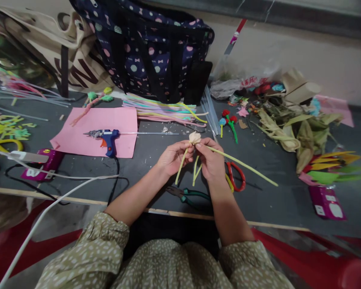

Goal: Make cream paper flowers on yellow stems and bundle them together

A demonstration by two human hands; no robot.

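Between my fingertips is a small cream-coloured flower [194, 138] with yellow pipe cleaners [243, 161] running from below it. My left hand [176, 157] pinches its base from the left, where one short length hangs down. On the other side my right hand [211, 159] is closed on the same piece, with a long pipe cleaner sticking out to the right and a bent one dangling beneath. Pliers with green handles [195, 194] lie on the table below my hands. Scissors with red and yellow handles [237, 177] are partly hidden by my right forearm.
A blue glue gun [110, 142] lies on pink paper [69, 134], its cord trailing toward the table's front edge. Behind are bundled pipe cleaners [165, 108] and a dark patterned bag [156, 48]. Dried husks [303, 144] and a purple box [327, 204] are at right.
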